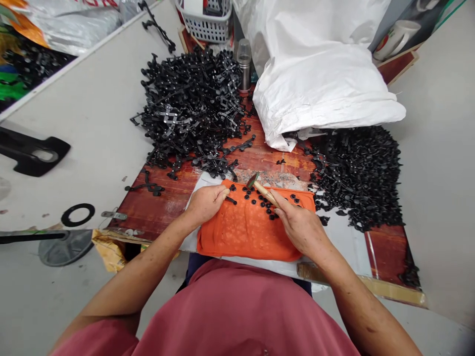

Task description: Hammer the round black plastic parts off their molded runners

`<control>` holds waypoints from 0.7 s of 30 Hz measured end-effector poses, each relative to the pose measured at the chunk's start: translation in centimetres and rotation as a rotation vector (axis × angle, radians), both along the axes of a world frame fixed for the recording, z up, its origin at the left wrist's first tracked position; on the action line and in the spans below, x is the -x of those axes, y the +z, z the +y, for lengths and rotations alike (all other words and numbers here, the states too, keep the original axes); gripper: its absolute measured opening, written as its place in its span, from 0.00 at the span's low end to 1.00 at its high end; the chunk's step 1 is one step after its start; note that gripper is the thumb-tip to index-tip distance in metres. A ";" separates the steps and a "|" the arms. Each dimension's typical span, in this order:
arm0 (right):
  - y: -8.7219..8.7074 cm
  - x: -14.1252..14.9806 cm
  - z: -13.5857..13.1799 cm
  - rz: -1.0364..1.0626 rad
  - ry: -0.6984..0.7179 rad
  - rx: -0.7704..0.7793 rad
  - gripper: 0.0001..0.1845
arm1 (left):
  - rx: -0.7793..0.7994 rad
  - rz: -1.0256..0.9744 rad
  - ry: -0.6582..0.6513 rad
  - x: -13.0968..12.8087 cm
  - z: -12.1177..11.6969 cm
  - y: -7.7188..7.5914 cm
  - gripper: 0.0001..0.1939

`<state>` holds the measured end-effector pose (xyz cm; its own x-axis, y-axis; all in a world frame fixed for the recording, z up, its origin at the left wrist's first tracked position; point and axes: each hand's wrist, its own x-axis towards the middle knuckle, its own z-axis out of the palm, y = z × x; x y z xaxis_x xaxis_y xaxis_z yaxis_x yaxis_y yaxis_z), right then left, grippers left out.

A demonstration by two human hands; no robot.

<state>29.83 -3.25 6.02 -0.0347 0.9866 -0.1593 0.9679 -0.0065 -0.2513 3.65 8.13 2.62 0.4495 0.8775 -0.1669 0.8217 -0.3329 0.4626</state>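
My right hand (301, 222) is wrapped round the wooden handle of a small hammer (265, 193), whose dark head is over the far edge of an orange cloth (245, 235). At the cloth's left side, my left hand (206, 202) pinches a small black plastic piece (230, 200) between thumb and finger. Several small round black parts (267, 204) lie scattered on the cloth between my hands. The cloth rests on a pale sheet on the reddish wooden table.
A large heap of linked black parts (189, 109) stands at the back left. Another heap of small black pieces (359, 173) lies right, below a white sack (322, 84). Behind are a metal-and-clear cylinder (244, 64), a grey basket (206, 24) and a mug (397, 39).
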 end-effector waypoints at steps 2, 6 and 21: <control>0.1 0.1 0.0 0.003 0.006 0.006 0.32 | -0.003 0.055 -0.006 -0.1 -0.1 0.3 0.19; 0.0 0.2 0.1 -0.034 0.027 -0.002 0.31 | -0.010 0.163 -0.033 -0.3 0.0 1.0 0.19; 1.1 3.0 2.0 -0.179 0.140 -0.038 0.32 | 0.065 0.074 -0.052 0.3 1.0 0.7 0.21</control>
